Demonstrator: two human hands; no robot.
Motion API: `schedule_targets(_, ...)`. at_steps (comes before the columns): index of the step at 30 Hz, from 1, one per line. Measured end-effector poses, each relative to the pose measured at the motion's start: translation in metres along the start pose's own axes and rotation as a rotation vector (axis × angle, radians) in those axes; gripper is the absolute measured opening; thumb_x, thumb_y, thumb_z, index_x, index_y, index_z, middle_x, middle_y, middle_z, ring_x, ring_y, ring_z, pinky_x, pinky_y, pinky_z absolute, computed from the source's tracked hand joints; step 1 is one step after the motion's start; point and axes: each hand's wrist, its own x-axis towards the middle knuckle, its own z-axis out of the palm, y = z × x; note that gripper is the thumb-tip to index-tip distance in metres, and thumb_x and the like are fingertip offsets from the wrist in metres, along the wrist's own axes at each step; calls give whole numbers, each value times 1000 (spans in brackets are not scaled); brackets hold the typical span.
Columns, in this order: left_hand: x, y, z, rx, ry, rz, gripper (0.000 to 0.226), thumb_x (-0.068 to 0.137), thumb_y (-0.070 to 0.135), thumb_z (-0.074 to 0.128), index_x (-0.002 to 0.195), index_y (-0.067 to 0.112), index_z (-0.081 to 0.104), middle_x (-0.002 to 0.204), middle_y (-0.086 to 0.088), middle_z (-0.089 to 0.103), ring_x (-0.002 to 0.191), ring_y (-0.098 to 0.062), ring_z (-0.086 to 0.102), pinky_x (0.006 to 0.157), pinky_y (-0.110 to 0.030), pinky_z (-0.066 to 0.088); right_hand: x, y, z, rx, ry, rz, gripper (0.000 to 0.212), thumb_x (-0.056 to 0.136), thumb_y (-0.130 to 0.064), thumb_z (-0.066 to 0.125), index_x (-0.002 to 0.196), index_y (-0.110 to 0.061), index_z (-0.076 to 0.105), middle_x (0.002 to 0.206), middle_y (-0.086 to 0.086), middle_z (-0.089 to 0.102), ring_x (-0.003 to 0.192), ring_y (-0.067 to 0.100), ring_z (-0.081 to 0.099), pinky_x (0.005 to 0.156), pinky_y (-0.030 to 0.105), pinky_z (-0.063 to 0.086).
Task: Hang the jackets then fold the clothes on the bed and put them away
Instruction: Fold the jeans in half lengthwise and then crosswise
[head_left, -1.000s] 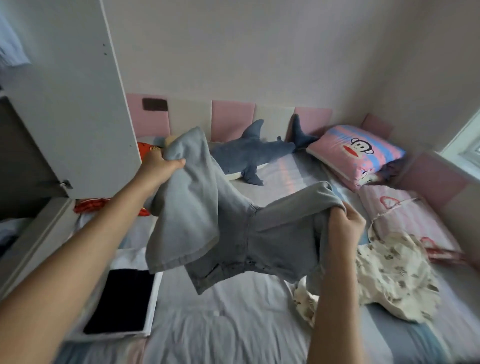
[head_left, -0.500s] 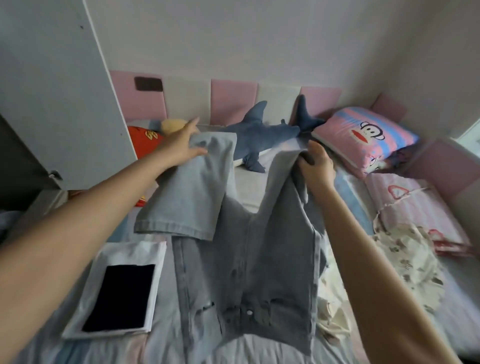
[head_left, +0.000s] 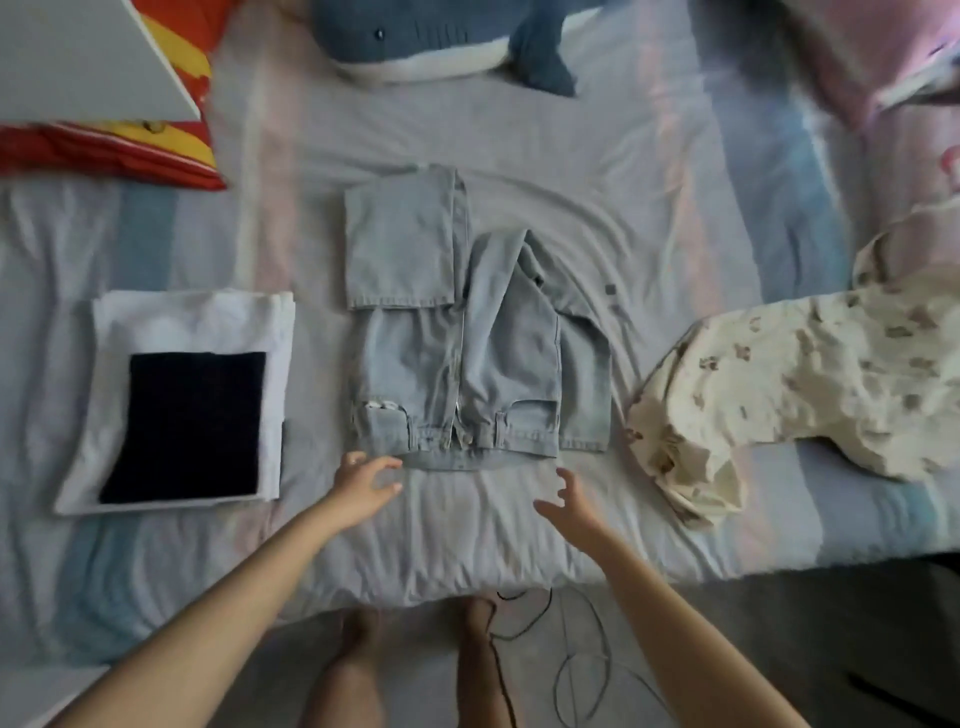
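Note:
Light blue jeans (head_left: 467, 338) lie flat in the middle of the bed (head_left: 467, 530), legs folded back over the body, waistband toward me. My left hand (head_left: 363, 486) hovers open just below the waistband's left end, fingers spread. Just below the right end, my right hand (head_left: 569, 501) is also open and holds nothing. Left of the jeans lies a folded white garment (head_left: 192, 317) with a folded black one (head_left: 187, 426) on top. A crumpled cream printed garment (head_left: 779, 384) lies at the right.
A blue shark plush (head_left: 431, 41) lies at the far side of the bed. A red and yellow cushion (head_left: 130, 145) sits at the far left under a white wardrobe door (head_left: 78, 57). My bare feet and a dark cable (head_left: 540, 649) are on the floor by the bed's edge.
Both hands let go of the jeans, which now lie folded flat on the bed. My hands drew back to the waistband and my view tilted downward.

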Motion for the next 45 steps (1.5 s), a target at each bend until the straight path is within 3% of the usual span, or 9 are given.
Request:
schedule_targets(6,82,-25,40,-116,148,-102,54,81,35,70,132,26,55,148,-29,18,141,-34,20,110,-26,21,84,23,28,242,149,41,64,90,-22,65,141,-10,29,133,17,41,115,29,50,88,35,45)
schedule_targets(8,104,-34,50,-131,206,-141,52,82,36,72,131,28,56,143,-28,27,136,-34,26,107,-26,22,114,20,29,430,229,52,59,87,-18,68,134,-8,33,122,15,48,100,24,53,73,29,45)
schedule_targets(12,125,-52,59,-344,425,-201,41,76,36,72,107,13,61,113,-12,60,112,-28,48,104,-37,30,150,7,20,428,293,69,55,84,-25,72,129,-8,44,122,10,55,103,22,54,87,35,45)
schedule_targets(14,120,-54,59,-428,464,-204,17,80,20,71,88,14,58,92,-5,60,86,-17,51,86,-32,40,152,11,26,363,244,59,34,87,-21,68,114,-11,51,119,13,60,96,21,55,86,38,47)
schedule_targets(17,116,-51,52,-373,481,-187,38,77,-10,62,69,24,46,75,9,49,67,-6,45,63,-20,38,138,18,31,434,212,-4,22,91,-11,61,108,-13,47,113,16,61,85,19,58,73,28,51)
schedule_targets(24,52,-15,29,13,382,95,44,65,-10,69,106,6,61,110,-19,47,92,-36,55,81,-37,45,47,-4,13,284,219,-375,66,95,7,39,148,-26,17,129,-19,43,57,12,50,55,28,48)
schedule_targets(30,-16,46,-55,47,399,227,36,66,-7,67,100,7,64,101,-17,55,93,-36,58,79,-37,45,-42,-73,-82,96,223,-456,32,80,-10,75,104,-27,63,74,-9,62,61,-1,55,63,21,48)
schedule_targets(40,-167,268,-323,-359,921,617,35,79,-18,36,85,8,59,91,-9,60,82,-21,55,70,-25,48,-232,-273,-297,99,563,-889,27,74,-2,77,93,-18,66,69,-4,63,55,-5,56,57,12,40)
schedule_targets(45,-226,294,-364,-111,774,672,38,78,-15,43,71,17,64,79,-2,62,80,-22,59,64,-17,43,-275,-283,-309,290,825,-840,25,79,-3,64,61,-16,53,56,-5,53,53,10,48,51,25,36)
